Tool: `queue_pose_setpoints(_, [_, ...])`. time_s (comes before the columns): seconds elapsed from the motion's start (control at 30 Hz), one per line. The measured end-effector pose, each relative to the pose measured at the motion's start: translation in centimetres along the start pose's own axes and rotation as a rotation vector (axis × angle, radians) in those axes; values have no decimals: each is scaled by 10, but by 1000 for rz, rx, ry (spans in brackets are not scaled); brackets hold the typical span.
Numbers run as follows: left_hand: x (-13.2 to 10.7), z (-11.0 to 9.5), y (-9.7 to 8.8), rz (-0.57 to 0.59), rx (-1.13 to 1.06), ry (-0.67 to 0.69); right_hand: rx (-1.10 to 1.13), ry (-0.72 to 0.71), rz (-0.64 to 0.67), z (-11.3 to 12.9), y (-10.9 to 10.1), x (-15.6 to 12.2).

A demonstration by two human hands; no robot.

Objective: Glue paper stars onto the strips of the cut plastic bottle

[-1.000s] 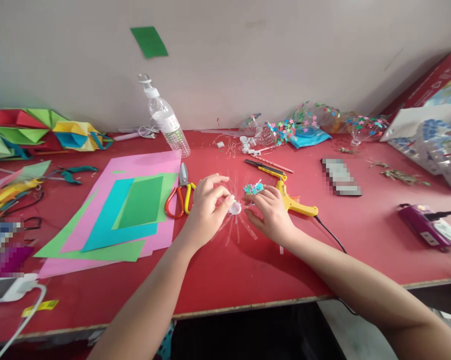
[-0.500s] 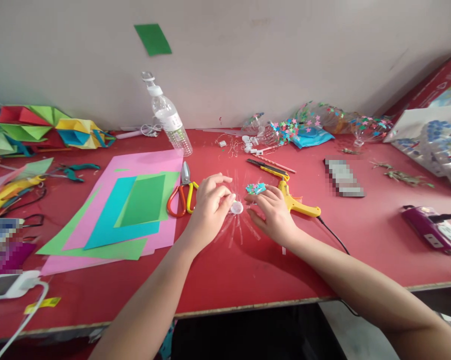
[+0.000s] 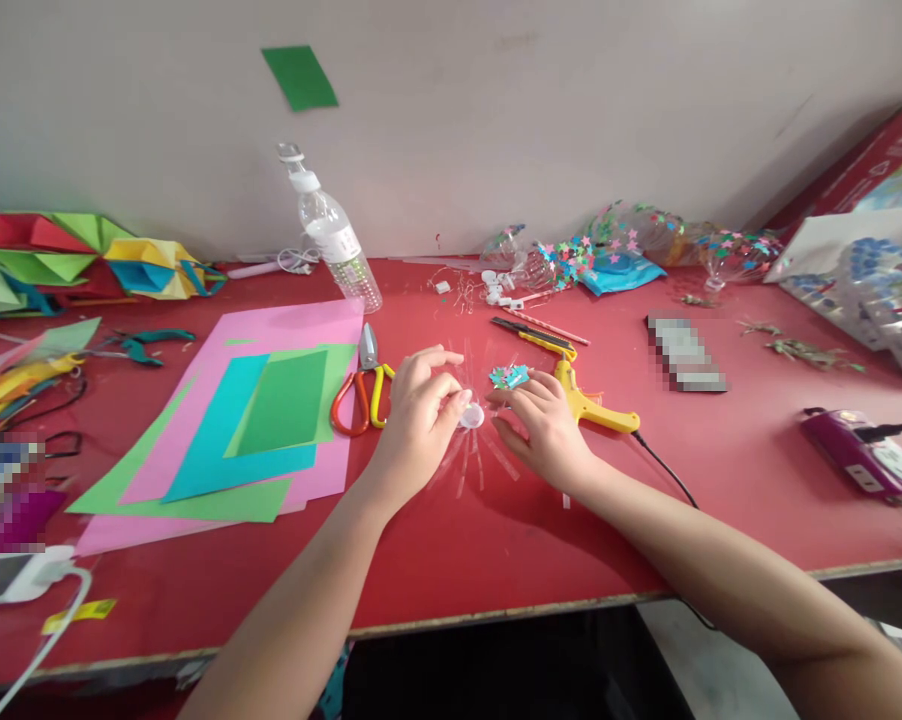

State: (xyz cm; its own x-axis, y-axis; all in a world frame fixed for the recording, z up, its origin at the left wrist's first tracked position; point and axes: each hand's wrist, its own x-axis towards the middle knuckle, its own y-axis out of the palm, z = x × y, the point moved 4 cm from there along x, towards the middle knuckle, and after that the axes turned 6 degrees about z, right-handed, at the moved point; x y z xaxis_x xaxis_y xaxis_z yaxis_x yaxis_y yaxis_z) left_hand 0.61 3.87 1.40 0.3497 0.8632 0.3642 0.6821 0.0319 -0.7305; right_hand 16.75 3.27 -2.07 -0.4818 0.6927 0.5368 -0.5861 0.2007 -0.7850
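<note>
On the red table lies a clear plastic piece cut into thin strips that fan out around a white, round cap-like centre (image 3: 471, 416). My left hand (image 3: 423, 412) is at its left, thumb and index finger pinched together beside the centre; what they hold, if anything, is too small to make out. To the right, my right hand (image 3: 545, 420) hovers low over the strips, fingers loosely bent and thumb apart from them. Just beyond its fingertips sits a small pile of coloured stars (image 3: 508, 376). A yellow glue gun (image 3: 605, 414) lies beside that hand, partly hidden by it.
Coloured paper sheets (image 3: 282, 405) and red-and-yellow-handled scissors (image 3: 352, 402) lie left. A bottle (image 3: 338, 245) stands behind them. A box cutter (image 3: 537, 336), a blurred dark object (image 3: 687, 355) and a purple power strip (image 3: 867, 450) are to the right. Star-covered plastic pieces (image 3: 567, 262) line the wall.
The whole view has shifted very slightly. Both hands keep almost the same pose beside the plastic piece, and nothing has been visibly picked up or put down.
</note>
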Motion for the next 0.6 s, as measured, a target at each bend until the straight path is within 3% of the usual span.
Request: queue_pose_setpoints(0.6, [0,2,1,-33,-5,7,6,23,26,0,1,0])
